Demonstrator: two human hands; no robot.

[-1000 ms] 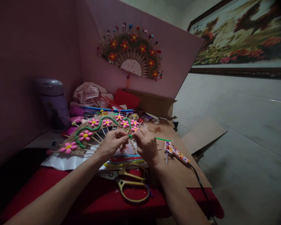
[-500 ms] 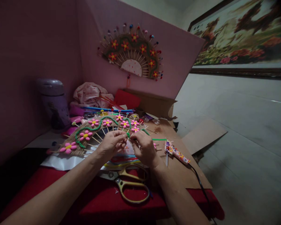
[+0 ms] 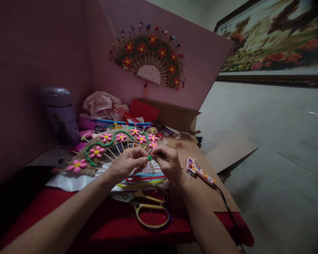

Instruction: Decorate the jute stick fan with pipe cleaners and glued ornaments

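Between the fingertips of my left hand (image 3: 131,160) and my right hand (image 3: 168,160) is a small fuzzy green bundle, which looks like a coiled pipe cleaner (image 3: 149,158). Both hands are closed in a pinch on it, and the fingers cover part of it. Just behind them lies a twine-wrapped fan (image 3: 106,144) with thin sticks, pink flowers with yellow centres and a wavy green strip. My right hand hides the fan's right end. Under my wrists, scissors with gold handles (image 3: 151,208) rest near several coloured pipe cleaners (image 3: 140,179).
A flower-patterned glue gun (image 3: 200,171) with a black cord lies on cardboard (image 3: 212,197) to the right. At the left stands a purple bottle (image 3: 59,116). A finished-looking fan (image 3: 148,58) hangs on the pink board behind. Red cloth (image 3: 100,225) covers the table's front.
The green strand that stretched right toward the glue gun no longer shows; a compact green bundle sits between my fingertips. Both hands have shifted slightly right.
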